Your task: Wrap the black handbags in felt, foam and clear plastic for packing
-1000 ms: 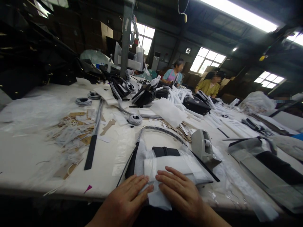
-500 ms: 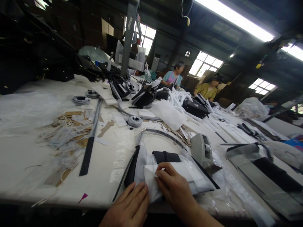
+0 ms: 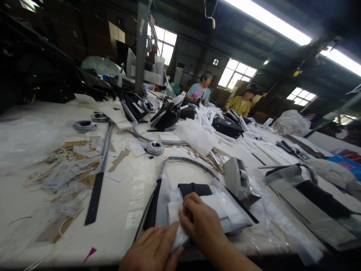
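A black bag (image 3: 194,189) with a long curved strap (image 3: 183,162) lies at the near table edge, partly wrapped in white tissue paper (image 3: 175,216) and clear plastic. My left hand (image 3: 153,248) lies flat on the near end of the tissue, fingers stretched out. My right hand (image 3: 199,222) is curled over the tissue on top of the bag, its fingertips pinching the paper's edge.
A grey tape dispenser (image 3: 239,182) stands right of the bag. A black strap (image 3: 97,184) and a heap of paper tags (image 3: 70,162) lie to the left. More wrapped bags (image 3: 316,199) sit at right. Two people (image 3: 200,90) work at the table's far end.
My right hand went from lying flat to curling and pinching the tissue edge, drawing it over the bag. My left hand slid nearer the table edge. The view shifted slightly.
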Available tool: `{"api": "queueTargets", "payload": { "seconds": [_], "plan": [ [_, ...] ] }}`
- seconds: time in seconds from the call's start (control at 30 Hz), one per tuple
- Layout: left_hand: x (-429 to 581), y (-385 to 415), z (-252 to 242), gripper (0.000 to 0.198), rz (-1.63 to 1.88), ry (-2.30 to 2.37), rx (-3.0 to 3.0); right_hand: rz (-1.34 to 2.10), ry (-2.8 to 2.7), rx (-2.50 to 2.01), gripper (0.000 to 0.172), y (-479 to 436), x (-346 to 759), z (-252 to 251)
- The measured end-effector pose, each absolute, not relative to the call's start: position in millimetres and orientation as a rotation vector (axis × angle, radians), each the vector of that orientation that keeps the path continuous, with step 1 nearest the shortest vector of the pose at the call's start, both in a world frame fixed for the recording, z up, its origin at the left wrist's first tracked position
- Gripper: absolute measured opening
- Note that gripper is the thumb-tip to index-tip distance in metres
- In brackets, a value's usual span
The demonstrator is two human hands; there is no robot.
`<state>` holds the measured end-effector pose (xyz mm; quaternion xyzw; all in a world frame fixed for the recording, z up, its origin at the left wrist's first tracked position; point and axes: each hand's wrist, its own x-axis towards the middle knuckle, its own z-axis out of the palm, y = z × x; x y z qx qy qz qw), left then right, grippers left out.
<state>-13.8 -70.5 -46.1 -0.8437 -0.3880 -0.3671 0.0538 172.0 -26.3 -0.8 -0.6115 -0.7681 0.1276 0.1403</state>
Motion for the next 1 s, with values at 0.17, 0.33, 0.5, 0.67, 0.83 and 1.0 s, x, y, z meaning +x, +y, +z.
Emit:
{"api": "queueTargets", "payload": {
  "seconds": [0.17, 0.33, 0.5, 0.67, 0.83, 1.0],
  "plan": [
    [-9, -68, -36, 0.034, -0.957, -1.202, -2.648, 0.4, -2.226, -1.827, 0.008, -19, 171, 5],
    [-2, -67, -27, 0.04, -0.748, -1.278, -2.67, 0.452, -2.242, -1.855, 0.009, -11, 171, 11],
    [3, -66, -19, 0.035, -0.635, -1.355, -2.662, 0.45, -2.288, -1.859, 0.008, -3, 170, 14],
    [4, -62, -20, 0.029, -0.618, -1.184, -2.538, 0.488, -2.259, -1.805, 0.018, 2, 173, 15],
    [4, -58, -31, 0.028, -0.586, -0.962, -2.524, 0.535, -2.248, -1.745, 0.015, 8, 175, 11],
    [3, -63, -25, 0.038, -0.558, -1.096, -2.59, 0.545, -2.181, -1.615, 0.014, -1, 183, 16]
  ]
}}
